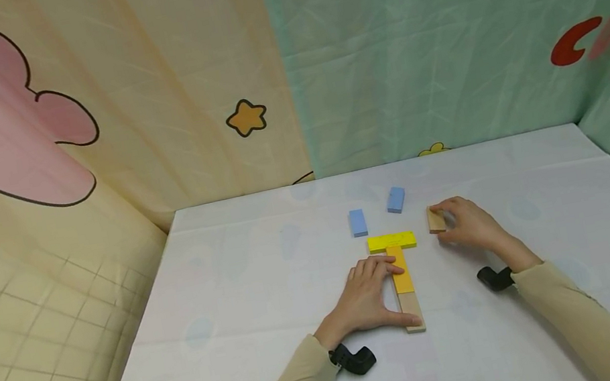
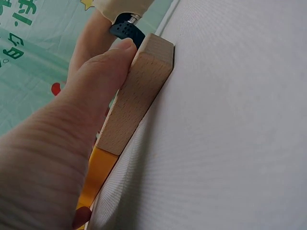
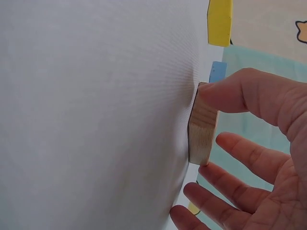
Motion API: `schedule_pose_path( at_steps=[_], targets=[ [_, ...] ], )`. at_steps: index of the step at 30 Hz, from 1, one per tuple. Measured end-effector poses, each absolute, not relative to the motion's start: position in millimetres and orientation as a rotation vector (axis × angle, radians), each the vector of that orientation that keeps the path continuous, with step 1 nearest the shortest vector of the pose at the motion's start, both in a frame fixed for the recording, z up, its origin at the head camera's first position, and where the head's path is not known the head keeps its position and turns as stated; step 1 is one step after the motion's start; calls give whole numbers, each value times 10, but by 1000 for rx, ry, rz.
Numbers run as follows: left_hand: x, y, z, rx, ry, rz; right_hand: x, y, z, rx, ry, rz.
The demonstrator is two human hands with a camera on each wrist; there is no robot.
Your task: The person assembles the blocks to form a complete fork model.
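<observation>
On the white table a yellow block [image 1: 391,243] lies crosswise at the far end of an orange block [image 1: 402,279]. A plain wooden block [image 1: 412,311] continues the orange one toward me, forming a T. My left hand [image 1: 365,295] spans this stem from its left side, thumb on the wooden block's near end and fingertips on the orange block. In the left wrist view that thumb lies along the wooden block's [image 2: 136,91] upper edge. To the right, my right hand [image 1: 470,226] pinches a short wooden block [image 3: 202,127] between thumb and fingertips, close over the cloth.
Two small blue blocks lie beyond the yellow one, the nearer blue block [image 1: 358,223] straight and the farther blue block [image 1: 396,199] slanted. Printed curtains [image 1: 197,66] rise behind the table's back edge and along both sides. Each wrist wears a black camera [image 1: 354,359].
</observation>
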State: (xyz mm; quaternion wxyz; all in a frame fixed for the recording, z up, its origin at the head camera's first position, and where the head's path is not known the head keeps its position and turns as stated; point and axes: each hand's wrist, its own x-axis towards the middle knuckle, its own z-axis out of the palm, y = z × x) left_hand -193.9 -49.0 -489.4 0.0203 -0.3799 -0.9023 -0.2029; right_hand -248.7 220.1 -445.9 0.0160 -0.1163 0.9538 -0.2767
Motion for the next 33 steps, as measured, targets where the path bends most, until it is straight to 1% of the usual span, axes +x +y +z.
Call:
schedule_pose_path(
  at_steps=[17, 33],
  targets=[
    [-1943, -489, -4906, -1181, -2789, -622, -2464, 2203, -4465, -361, 2975, -851],
    [-1932, -488, -4885, -1179, -2797, -613, -2533, 2160, -4496, -372, 3000, -842]
  ],
)
